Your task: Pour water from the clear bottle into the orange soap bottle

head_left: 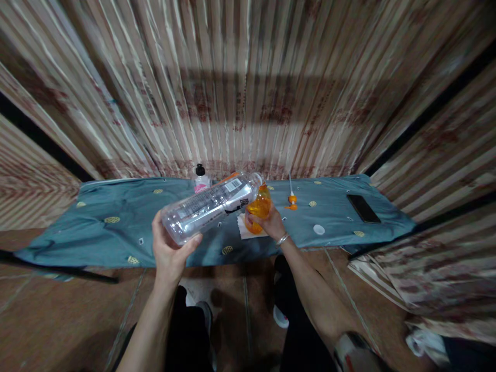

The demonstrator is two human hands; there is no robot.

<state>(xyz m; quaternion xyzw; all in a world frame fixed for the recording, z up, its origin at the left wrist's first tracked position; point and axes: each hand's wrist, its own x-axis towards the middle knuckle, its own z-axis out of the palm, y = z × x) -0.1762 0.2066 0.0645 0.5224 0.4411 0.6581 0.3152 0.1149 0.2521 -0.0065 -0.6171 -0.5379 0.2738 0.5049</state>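
A large clear plastic bottle (207,206) with a printed label lies tilted in the air, its neck pointing to the right. My left hand (170,250) is wrapped round its base. The bottle's mouth is at the top of a small orange translucent bottle (259,204); whether they touch is unclear. My right hand (269,222) grips that orange bottle, which is over a white paper or cloth (246,232). An orange pump head (292,200) with a clear tube lies to the right on the blue-green cloth.
The cloth-covered table (116,237) also bears a small bottle with a black cap (200,178) behind the large bottle, a round white disc (319,229) and a black phone (363,208) at the right. Striped curtains (240,103) hang behind, with dark poles at both sides.
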